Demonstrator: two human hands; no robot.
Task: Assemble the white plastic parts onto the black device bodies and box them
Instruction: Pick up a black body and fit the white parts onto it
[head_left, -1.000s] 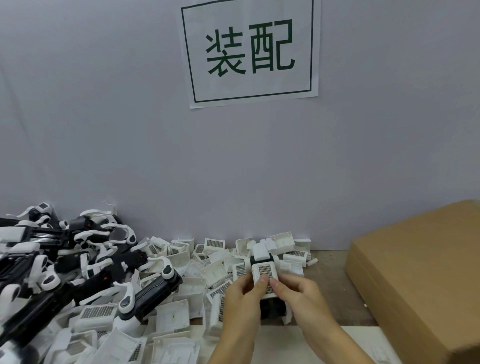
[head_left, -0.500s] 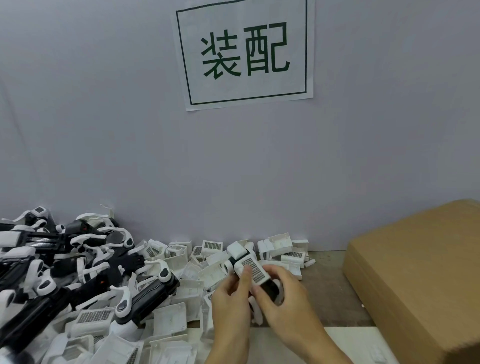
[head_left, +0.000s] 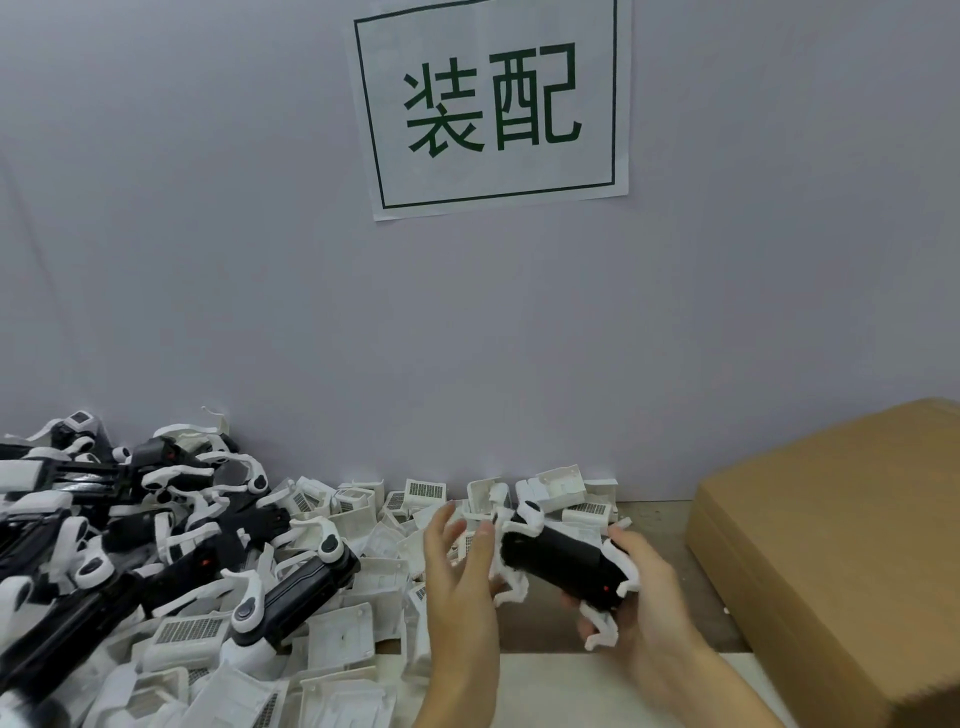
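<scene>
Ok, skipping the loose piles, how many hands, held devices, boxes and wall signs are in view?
Hands: 2, left hand and right hand
Held device: 1
Box: 1
Sign: 1
Total: 5

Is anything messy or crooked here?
Yes. The paper sign on the wall hangs slightly tilted. The white plastic parts and black device bodies lie heaped in loose, jumbled piles on the table rather than sorted. Nothing looks clearly broken.
</scene>
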